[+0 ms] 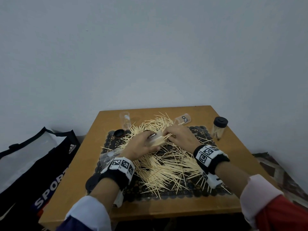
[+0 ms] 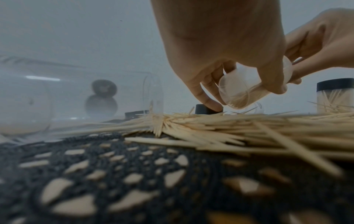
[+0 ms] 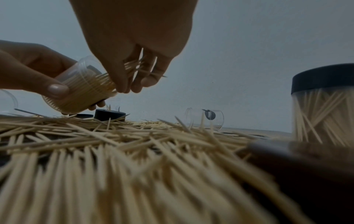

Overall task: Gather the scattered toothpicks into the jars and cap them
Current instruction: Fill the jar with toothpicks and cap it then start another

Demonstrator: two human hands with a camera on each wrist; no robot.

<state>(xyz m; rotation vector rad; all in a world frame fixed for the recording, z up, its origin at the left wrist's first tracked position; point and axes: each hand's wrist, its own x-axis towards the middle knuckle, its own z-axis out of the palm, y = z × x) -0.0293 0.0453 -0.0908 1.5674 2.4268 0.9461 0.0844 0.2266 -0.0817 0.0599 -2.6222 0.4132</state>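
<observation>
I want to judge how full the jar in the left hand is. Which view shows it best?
The right wrist view: the tilted jar shows from the side, packed with toothpicks to its mouth, the left hand gripping it. The left wrist view shows mostly its clear base. The head view has it small between the hands.

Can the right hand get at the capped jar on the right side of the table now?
Probably not yet: the right hand is pinching toothpicks at the held jar. The capped jar stands unobstructed.
</observation>
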